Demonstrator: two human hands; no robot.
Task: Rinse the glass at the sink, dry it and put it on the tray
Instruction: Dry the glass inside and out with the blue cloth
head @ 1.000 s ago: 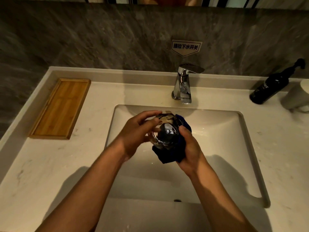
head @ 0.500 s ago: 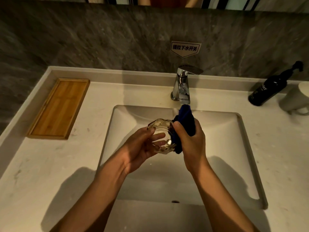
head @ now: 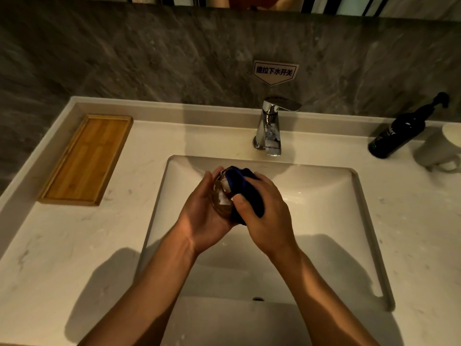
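Over the white sink basin point(head: 324, 201), my left hand point(head: 199, 216) cups a clear glass point(head: 220, 196) from the left, its mouth turned toward the right. My right hand point(head: 264, 211) grips a dark blue cloth point(head: 245, 191) that is pushed into and around the glass. Most of the glass is hidden between my palms and the cloth. The wooden tray point(head: 84, 161) lies bare on the counter at the far left, well apart from both hands.
A chrome faucet point(head: 269, 131) stands behind the basin with no water running. At the right of the counter are a black pump bottle point(head: 399, 133) and a white mug point(head: 444, 148). A dark stone wall with a small sign point(head: 274, 72) rises behind.
The glass has turned in my left hand from facing up to lying sideways. My right hand has pressed the cloth into it, and both hands have closed tighter together.
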